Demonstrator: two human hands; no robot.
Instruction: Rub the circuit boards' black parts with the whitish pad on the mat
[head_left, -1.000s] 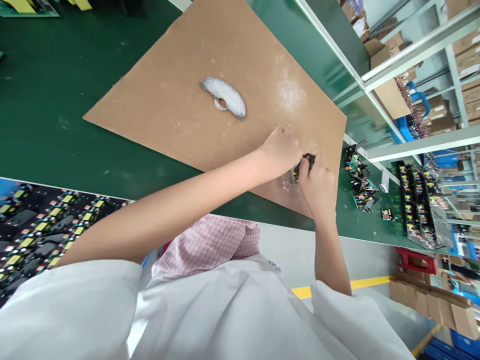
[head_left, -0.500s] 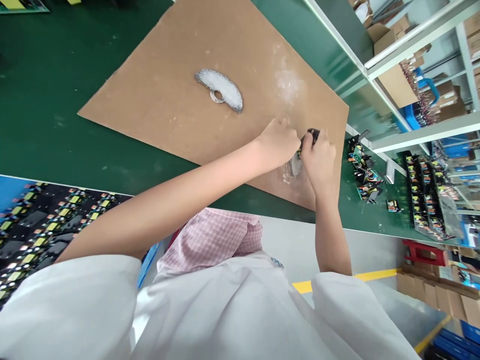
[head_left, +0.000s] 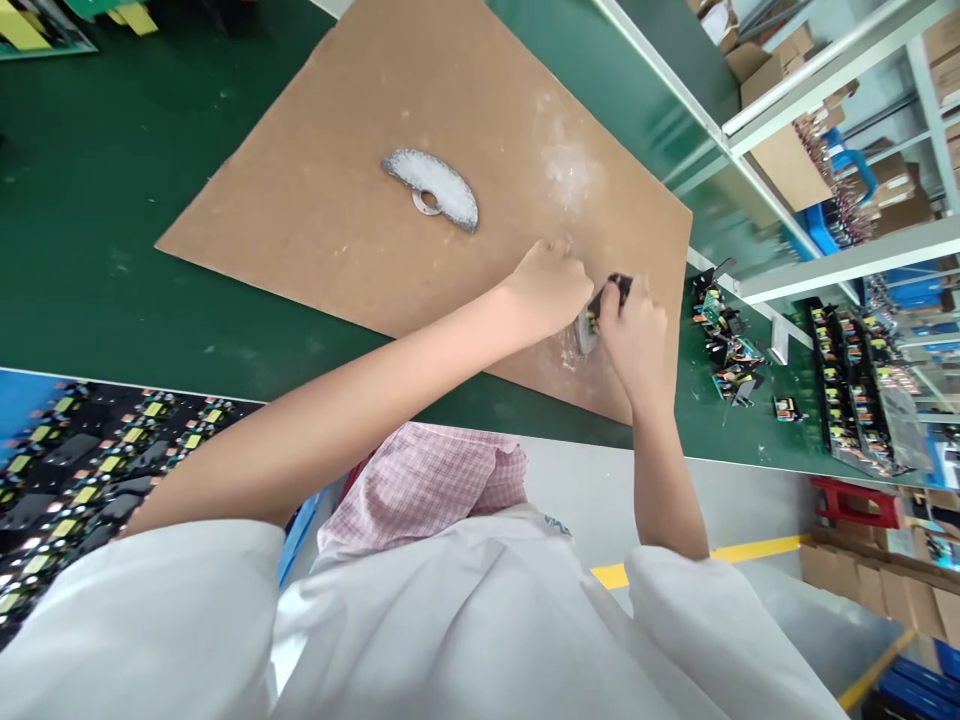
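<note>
My right hand point(head_left: 636, 335) is closed on a small circuit board with a black part point(head_left: 616, 288), held over the right end of a cardboard sheet point(head_left: 315, 170). Just left of that hand, my left hand point(head_left: 551, 287) is closed with its knuckles up. Its fingertips are hidden, and I cannot make out what is in it. A grey, flat-looking piece point(head_left: 586, 334) shows in the gap between the hands, partly covered. Farther up on the cardboard lies a half-disc piece point(head_left: 441, 186) with a pale, powdery face and a ring-shaped hub.
The cardboard rests on a green bench point(head_left: 97, 240). Several loose circuit boards point(head_left: 724, 335) lie at the right, beside a rack of boards point(head_left: 855, 390). More board assemblies point(head_left: 82, 470) fill the lower left. White dust point(head_left: 571, 172) marks the cardboard. A shelf frame point(head_left: 825, 265) stands at the right.
The black part of the board has tipped lower and turned between my hands. My right hand has dropped slightly, while my left hand stays close by. The half-disc has not moved on the cardboard.
</note>
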